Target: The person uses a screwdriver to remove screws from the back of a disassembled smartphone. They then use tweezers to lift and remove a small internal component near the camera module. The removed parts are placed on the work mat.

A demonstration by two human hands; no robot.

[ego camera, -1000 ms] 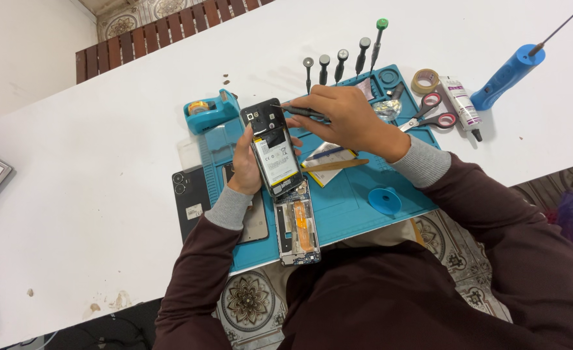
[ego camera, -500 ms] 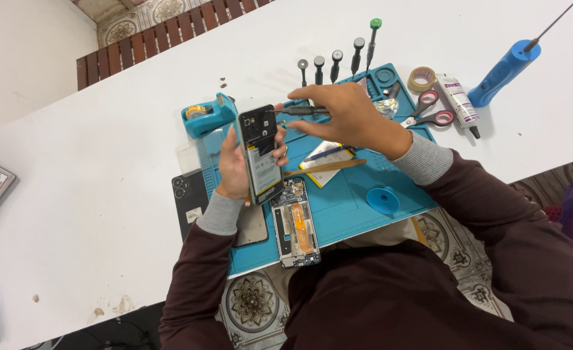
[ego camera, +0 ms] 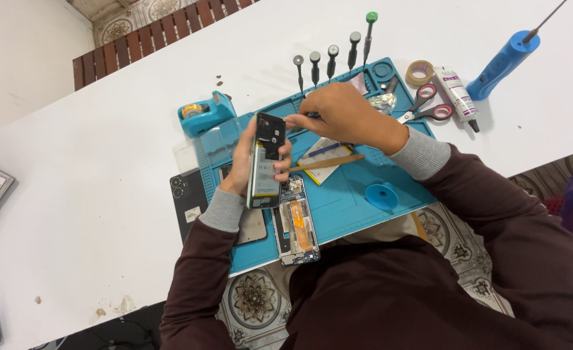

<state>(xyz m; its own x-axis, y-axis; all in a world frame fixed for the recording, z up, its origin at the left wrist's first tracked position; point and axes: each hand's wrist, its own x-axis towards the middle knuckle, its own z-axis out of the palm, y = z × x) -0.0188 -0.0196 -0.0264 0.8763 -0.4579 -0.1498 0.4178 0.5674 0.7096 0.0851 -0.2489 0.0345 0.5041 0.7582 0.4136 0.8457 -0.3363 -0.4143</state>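
Centrally in the frame, the left hand [ego camera: 247, 162] is closed around an opened phone [ego camera: 264, 162], holding it upright and tilted above the blue repair mat [ego camera: 358, 178], with its fingers wrapped over the phone's right edge. The right hand [ego camera: 341, 113] sits just right of the phone's top end, its fingers pinched on a thin dark tool [ego camera: 299, 118] whose tip points at the phone's upper part; whether the tip touches the phone cannot be told. A slim wooden stick [ego camera: 325, 163] runs from under the left fingers toward the right, over a small card [ego camera: 325, 155] on the mat.

Below the held phone, a second phone frame [ego camera: 296, 223] with an orange strip lies flat on the mat's lower edge. Left of it, a dark back cover [ego camera: 189, 201] rests on the white worktop [ego camera: 105, 129]. A row of screwdrivers [ego camera: 332, 58] stands along the mat's top edge. To the upper right lie scissors [ego camera: 429, 107], a tape roll [ego camera: 420, 72], a glue tube [ego camera: 458, 96] and a blue handled tool [ego camera: 503, 61]. A blue tape dispenser [ego camera: 205, 113] sits at the mat's upper left.
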